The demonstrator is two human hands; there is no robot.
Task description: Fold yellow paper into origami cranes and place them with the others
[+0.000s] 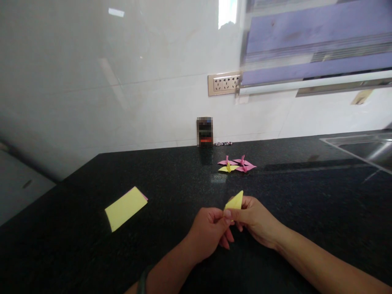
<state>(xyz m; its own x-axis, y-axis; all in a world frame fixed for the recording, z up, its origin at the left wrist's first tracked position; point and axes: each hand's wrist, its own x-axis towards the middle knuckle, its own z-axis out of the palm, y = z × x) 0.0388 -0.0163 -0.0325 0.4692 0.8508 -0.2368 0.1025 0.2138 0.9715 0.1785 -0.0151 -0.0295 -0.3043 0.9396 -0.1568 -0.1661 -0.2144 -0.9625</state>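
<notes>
both hands, left hand point(211, 230) and right hand point(255, 220), pinch the little yellow folded paper point(235, 201) tight in their fingers above the desk point(171, 175) to keep its folds flat.

Yellow paper piece point(235, 201) matt; black stone counter point(171, 179) polished, speckled; wall tiles point(92, 81) glossy.

Black speckled counter point(153, 171) against white tiled wall point(92, 81), socket strip point(223, 83).

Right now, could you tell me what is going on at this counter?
A person is pinching a small folded yellow paper between the fingers of the left hand and the right hand, over a black counter. Farther back sit a few paper cranes, pink and yellow. A pile of yellow sheets lies to the left, untouched.
</notes>
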